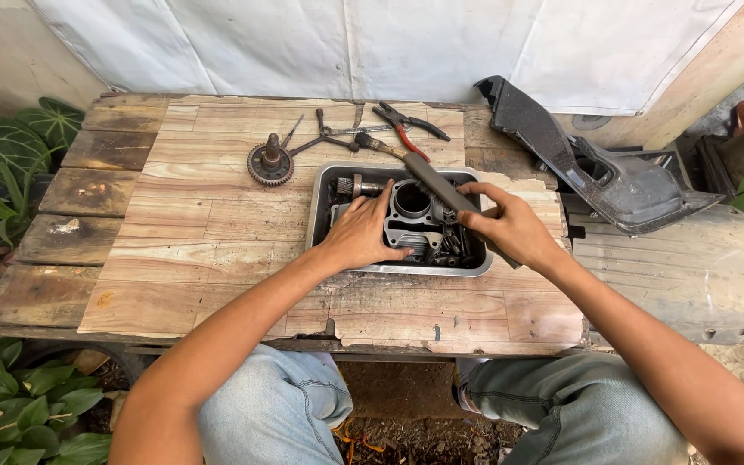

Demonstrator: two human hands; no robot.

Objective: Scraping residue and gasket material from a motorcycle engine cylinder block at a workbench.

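Note:
A metal tray point(325, 185) sits on a wooden table point(208, 215) and holds greasy engine parts, among them a grey cylinder block point(412, 207). My left hand point(362, 234) rests on the cylinder block inside the tray, fingers spread over it. My right hand point(510, 226) grips the handle of a dark brush point(437, 182) whose bristle end points up-left past the tray's far rim. Smaller parts lie beneath both hands and are partly hidden.
Behind the tray lie a toothed gear with a shaft point(269, 162), red-handled pliers point(406, 129) and thin metal tools point(329, 138). A black plastic body panel point(596, 168) sits at right. Green plants point(10, 155) border the left edge. My knees are under the near edge.

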